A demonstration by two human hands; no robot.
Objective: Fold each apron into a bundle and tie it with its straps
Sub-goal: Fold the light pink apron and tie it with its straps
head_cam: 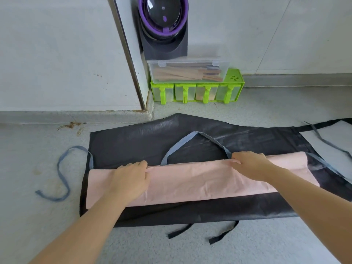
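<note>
A pink apron [190, 180] lies folded into a long band on top of a spread black apron [144, 143] on the grey counter. My left hand [131, 178] pinches the band's far edge left of centre, and my right hand [249, 164] pinches that edge right of centre. The pink apron's blue neck loop [192, 134] arches over the black fabric behind the band. One blue waist strap [62, 172] curls on the counter at the left, another [327, 164] runs off to the right. Two black strap ends [181, 231] stick out at the front edge.
A green rack of seasoning boxes [196, 92] stands against the back wall, with a clear lidded box of wooden sticks [188, 70] on top. Above hangs a black and purple appliance [163, 25]. A raised ledge [74, 115] runs along the back left.
</note>
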